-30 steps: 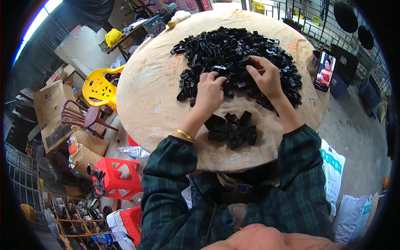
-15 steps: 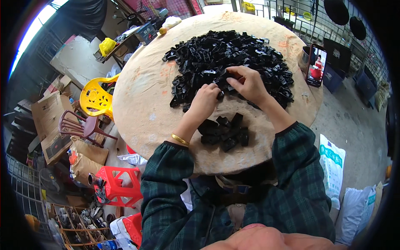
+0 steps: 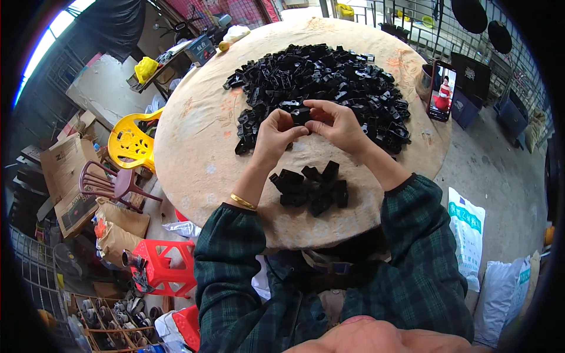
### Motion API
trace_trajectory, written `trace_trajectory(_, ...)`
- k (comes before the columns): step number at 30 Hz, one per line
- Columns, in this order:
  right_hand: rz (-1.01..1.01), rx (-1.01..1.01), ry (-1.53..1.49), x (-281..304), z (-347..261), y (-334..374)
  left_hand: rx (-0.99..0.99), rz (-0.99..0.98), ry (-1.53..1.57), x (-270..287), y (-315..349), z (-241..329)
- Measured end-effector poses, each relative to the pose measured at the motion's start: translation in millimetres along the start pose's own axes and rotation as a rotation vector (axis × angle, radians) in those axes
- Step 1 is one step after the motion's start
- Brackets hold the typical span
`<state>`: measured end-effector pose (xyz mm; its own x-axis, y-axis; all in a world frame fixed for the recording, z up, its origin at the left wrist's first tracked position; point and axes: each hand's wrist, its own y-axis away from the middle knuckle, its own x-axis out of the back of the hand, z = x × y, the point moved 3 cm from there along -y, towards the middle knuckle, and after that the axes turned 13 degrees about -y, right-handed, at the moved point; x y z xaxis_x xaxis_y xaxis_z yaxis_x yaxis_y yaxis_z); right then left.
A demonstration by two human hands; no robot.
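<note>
A small black plastic part (image 3: pixel 301 115) is pinched between both of my hands over the near edge of a big heap of black plastic parts (image 3: pixel 318 76). My left hand (image 3: pixel 276 134) grips its left end, thumb against the near side. My right hand (image 3: pixel 336 125) has thumb and forefinger closed on its right end. Whether it is one piece or two fitted together, I cannot tell. Between my forearms lies a smaller cluster of black plastic parts (image 3: pixel 311 188), apart from the heap and touched by neither hand.
A beige patterned cloth covers the round table (image 3: pixel 194 153). At its right edge a phone (image 3: pixel 441 91) stands upright against a metal cup (image 3: pixel 423 81). A yellow chair (image 3: pixel 130 141), a brown chair (image 3: pixel 119 179) and a red stool (image 3: pixel 168 267) stand left; white sacks (image 3: pixel 466 235) lie right.
My hands have come together and level around one black part. The left hand has moved slightly up and left, its thumb now showing; the right has turned inward.
</note>
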<state>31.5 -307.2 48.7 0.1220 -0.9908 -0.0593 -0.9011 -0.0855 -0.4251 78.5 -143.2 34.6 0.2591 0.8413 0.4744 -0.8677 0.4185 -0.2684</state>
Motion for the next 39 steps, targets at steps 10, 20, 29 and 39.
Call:
trace_trajectory(10,-0.01,-0.026,-0.147,-3.4,1.7,2.4,0.025,-0.136,0.457,2.5,2.3,8.3)
trace_trajectory(20,-0.025,0.237,0.159,-4.3,-2.5,2.6,0.046,-0.01,-0.072,5.8,5.0,12.9)
trace_trajectory(29,0.075,0.558,0.447,-12.2,-22.3,11.8,-0.174,0.223,0.113,-19.8,26.2,32.2)
trace_trajectory(39,0.108,0.76,0.585,-30.4,-28.5,15.7,-0.092,0.181,0.185,-9.7,29.7,42.6)
